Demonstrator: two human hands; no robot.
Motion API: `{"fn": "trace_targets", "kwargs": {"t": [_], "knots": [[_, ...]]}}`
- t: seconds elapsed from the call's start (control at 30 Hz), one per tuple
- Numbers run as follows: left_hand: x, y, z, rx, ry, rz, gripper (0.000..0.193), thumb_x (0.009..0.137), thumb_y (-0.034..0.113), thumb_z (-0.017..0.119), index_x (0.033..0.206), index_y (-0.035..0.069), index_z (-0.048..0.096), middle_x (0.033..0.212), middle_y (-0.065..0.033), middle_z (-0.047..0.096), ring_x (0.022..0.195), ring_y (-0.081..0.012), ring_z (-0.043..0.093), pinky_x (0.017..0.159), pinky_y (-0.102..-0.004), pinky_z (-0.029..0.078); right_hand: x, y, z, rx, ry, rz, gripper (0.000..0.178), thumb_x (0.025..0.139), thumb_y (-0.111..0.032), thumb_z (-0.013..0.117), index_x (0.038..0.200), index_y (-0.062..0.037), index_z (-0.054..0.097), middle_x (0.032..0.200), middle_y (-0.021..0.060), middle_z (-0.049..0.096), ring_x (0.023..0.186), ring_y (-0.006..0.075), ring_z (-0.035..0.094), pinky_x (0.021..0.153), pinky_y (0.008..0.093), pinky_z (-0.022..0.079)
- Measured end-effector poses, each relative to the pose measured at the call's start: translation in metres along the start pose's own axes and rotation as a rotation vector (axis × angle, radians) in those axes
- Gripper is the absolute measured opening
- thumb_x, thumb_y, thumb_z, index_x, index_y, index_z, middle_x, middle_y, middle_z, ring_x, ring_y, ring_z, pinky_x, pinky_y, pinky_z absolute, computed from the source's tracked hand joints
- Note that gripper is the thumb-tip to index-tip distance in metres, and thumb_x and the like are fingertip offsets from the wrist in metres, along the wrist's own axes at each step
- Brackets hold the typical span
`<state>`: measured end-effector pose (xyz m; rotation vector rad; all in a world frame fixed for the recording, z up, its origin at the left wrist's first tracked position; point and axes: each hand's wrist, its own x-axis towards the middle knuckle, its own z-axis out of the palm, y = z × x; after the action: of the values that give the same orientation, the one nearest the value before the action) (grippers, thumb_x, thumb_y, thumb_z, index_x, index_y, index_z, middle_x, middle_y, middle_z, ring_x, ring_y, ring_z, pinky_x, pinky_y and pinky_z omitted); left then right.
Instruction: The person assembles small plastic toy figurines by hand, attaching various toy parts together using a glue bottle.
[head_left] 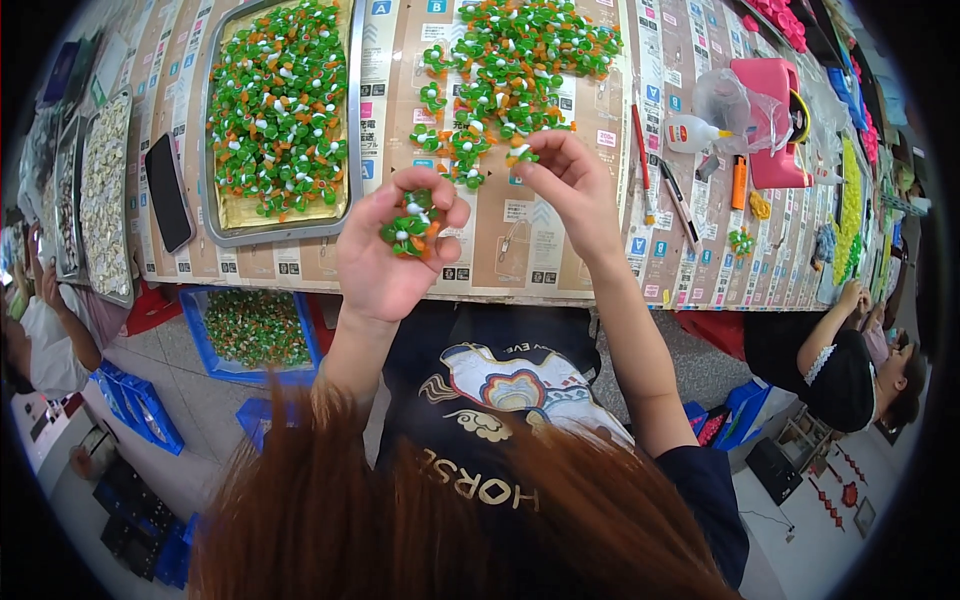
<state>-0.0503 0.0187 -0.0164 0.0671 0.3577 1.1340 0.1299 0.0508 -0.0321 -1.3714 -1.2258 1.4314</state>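
My left hand (pixel 378 275) is palm up, fingers curled round several small green, white and orange plastic pieces (pixel 408 228). My right hand (pixel 572 192) pinches a single piece (pixel 521 153) of the same kind between thumb and fingertips, just above the table. Beyond my hands lies a loose pile (pixel 520 65) of these pieces, its near end thinning out between them. To the left, a metal tray (pixel 285 235) with a yellowish lining holds a broad heap of like pieces (pixel 278 120). The exact shape of each piece is too small to make out.
A dark phone (pixel 168 192) lies left of the tray. At right are a red brush (pixel 641 165), a black pen (pixel 680 205), a white squeeze bottle (pixel 690 133), a pink container (pixel 775 150) and an orange tube (pixel 739 183). A blue crate (pixel 250 375) stands below. Other people sit at both sides.
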Motion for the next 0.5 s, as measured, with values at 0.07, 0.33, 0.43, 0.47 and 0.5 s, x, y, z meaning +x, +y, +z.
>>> {"fn": "trace_targets", "kwargs": {"t": [0.07,0.33,0.43,0.47,0.5], "knots": [[0.002,-0.004,-0.002,0.011,0.115,-0.031,0.023,0.084,0.023,0.040,0.092,0.002,0.047,0.089,-0.0085,0.049,0.084,-0.0181,0.051,0.056,-0.0250,0.046,-0.008,-0.002,-0.004,0.468,-0.129,0.187,0.018,0.077,-0.006,0.051,0.094,-0.0003,0.049,0.080,0.0058,0.055,0.069,0.0111,0.052,0.065,0.0249,0.042],[0.007,-0.022,0.012,0.604,0.230,0.033,0.014,0.082,0.013,0.048,0.092,0.003,0.048,0.080,-0.0019,0.050,0.064,-0.0056,0.048,0.046,-0.0160,0.037,-0.028,-0.015,-0.002,0.798,-0.245,0.302,0.018,0.078,-0.005,0.050,0.096,-0.0007,0.048,0.086,0.0081,0.056,0.075,0.0148,0.054,0.066,0.0243,0.043],[0.003,-0.025,0.013,0.563,0.241,-0.023,0.016,0.082,0.015,0.048,0.095,0.004,0.048,0.077,-0.0013,0.050,0.062,-0.0049,0.047,0.044,-0.0154,0.035,-0.029,-0.015,0.006,0.980,-0.206,0.244,0.022,0.078,-0.005,0.049,0.100,-0.0003,0.046,0.092,0.0097,0.054,0.082,0.0164,0.053,0.068,0.0254,0.043],[0.002,-0.025,0.013,0.507,0.227,-0.082,0.018,0.082,0.015,0.048,0.096,0.004,0.048,0.075,-0.0009,0.050,0.062,-0.0049,0.047,0.044,-0.0153,0.034,-0.030,-0.013,0.008,0.923,-0.157,0.172,0.023,0.079,-0.005,0.049,0.101,-0.0004,0.046,0.095,0.0105,0.053,0.084,0.0170,0.053,0.070,0.0259,0.043],[0.001,-0.025,0.015,0.507,0.228,-0.081,0.018,0.082,0.015,0.048,0.096,0.004,0.048,0.075,-0.0009,0.050,0.062,-0.0049,0.047,0.044,-0.0153,0.034,-0.031,-0.010,0.011,0.865,-0.110,0.103,0.024,0.079,-0.005,0.049,0.102,-0.0005,0.046,0.098,0.0112,0.052,0.086,0.0175,0.052,0.071,0.0264,0.043]]}}
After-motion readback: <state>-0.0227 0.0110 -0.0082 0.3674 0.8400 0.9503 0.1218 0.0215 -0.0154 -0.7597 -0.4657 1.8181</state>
